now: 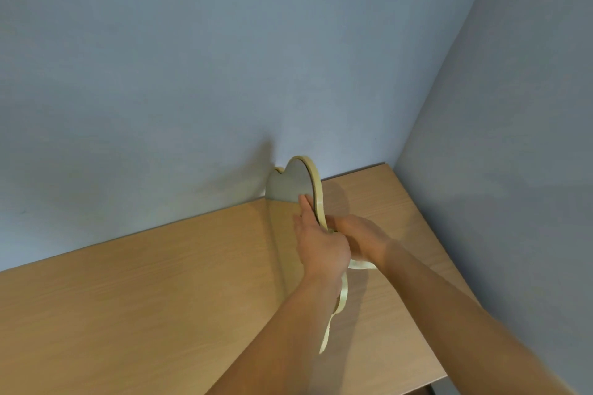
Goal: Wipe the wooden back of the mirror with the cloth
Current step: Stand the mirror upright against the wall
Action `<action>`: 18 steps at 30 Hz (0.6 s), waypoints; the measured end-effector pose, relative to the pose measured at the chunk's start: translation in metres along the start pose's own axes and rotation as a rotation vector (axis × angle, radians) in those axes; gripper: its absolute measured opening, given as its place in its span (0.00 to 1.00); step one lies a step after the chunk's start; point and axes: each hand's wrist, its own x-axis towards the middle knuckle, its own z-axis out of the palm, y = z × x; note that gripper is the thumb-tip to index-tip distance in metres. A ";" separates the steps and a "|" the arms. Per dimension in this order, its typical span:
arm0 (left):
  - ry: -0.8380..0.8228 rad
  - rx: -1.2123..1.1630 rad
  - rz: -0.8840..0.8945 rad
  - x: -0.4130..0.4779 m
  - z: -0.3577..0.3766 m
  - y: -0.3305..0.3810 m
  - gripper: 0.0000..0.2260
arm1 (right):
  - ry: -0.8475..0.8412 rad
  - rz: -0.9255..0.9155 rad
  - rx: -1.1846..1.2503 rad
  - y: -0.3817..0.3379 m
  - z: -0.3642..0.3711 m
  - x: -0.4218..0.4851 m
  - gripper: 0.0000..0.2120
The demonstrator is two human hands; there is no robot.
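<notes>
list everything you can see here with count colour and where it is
mirror: 1, heart-shaped, pale wood rim, grey glass; held on edge over the table near the back wall
cloth: 1, cream; only a bit shows under the right hand, behind the mirror
ribbon: 1, cream; hangs down from the mirror's lower end
table: 1, light wood; fills the lower frame, set into the corner
walls: 2, pale blue-grey; behind and to the right of the table
left hand: 1; flat against the glass side, fingers up
right hand: 1; on the back side of the mirror, over the cloth
</notes>
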 end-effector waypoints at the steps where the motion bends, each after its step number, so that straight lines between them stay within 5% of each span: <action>1: 0.006 0.024 0.004 -0.001 0.006 0.001 0.43 | -0.009 0.026 0.045 0.002 0.000 -0.001 0.12; 10: 0.030 0.106 -0.024 -0.003 0.032 0.007 0.45 | -0.063 0.051 0.093 0.011 -0.007 -0.012 0.15; 13: 0.039 0.107 0.001 -0.004 0.031 0.005 0.43 | -0.107 0.052 0.365 0.012 -0.008 -0.017 0.22; 16: 0.028 0.069 -0.004 -0.004 0.025 0.004 0.31 | 0.028 0.083 0.365 0.028 -0.013 -0.027 0.20; 18: -0.001 0.048 -0.014 -0.003 0.013 0.003 0.27 | 0.190 0.288 0.521 0.023 -0.026 -0.044 0.23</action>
